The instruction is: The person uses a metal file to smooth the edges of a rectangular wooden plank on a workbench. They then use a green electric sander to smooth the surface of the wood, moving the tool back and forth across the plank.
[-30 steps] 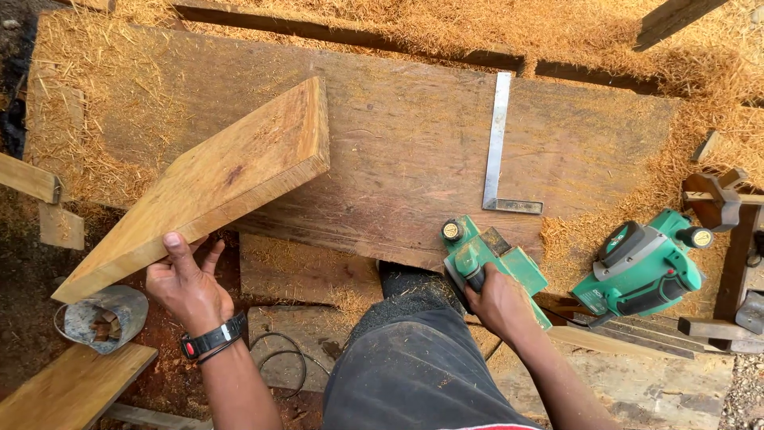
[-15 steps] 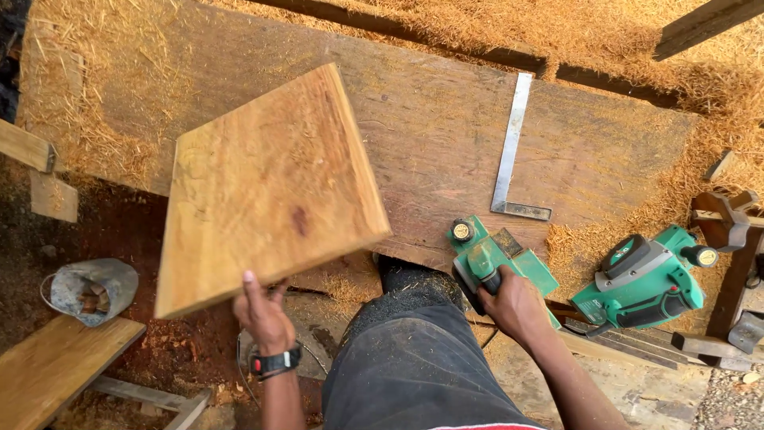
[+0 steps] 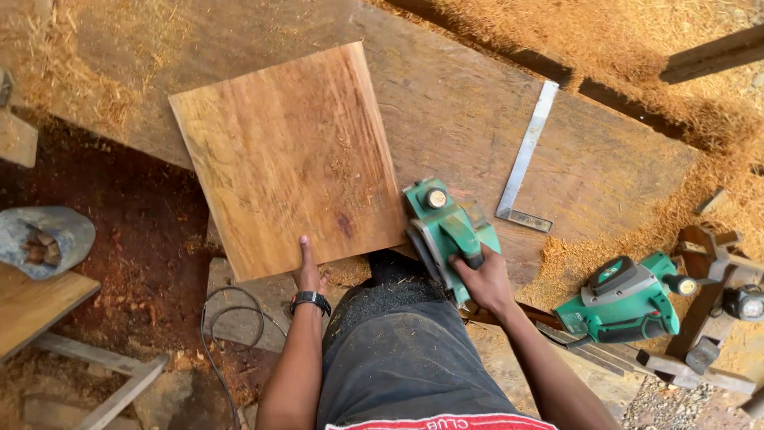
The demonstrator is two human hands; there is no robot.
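Note:
A square wooden board (image 3: 290, 155) lies flat on the big worn workbench (image 3: 605, 171), its near edge hanging over the bench's front. My left hand (image 3: 309, 271) holds that near edge, thumb on top, a black watch on the wrist. My right hand (image 3: 482, 280) grips the handle of a green electric planer (image 3: 446, 231), which sits just right of the board's near corner at the bench edge.
A metal try square (image 3: 525, 159) lies on the bench to the right of the board. A second green power tool (image 3: 625, 299) rests at right among wood offcuts. Sawdust covers the bench's far edges. A cable loop (image 3: 235, 318) lies on the ground below.
My left hand has swung the board from tilted up on edge down to flat on the bench. My right hand has lifted the planer closer to the board.

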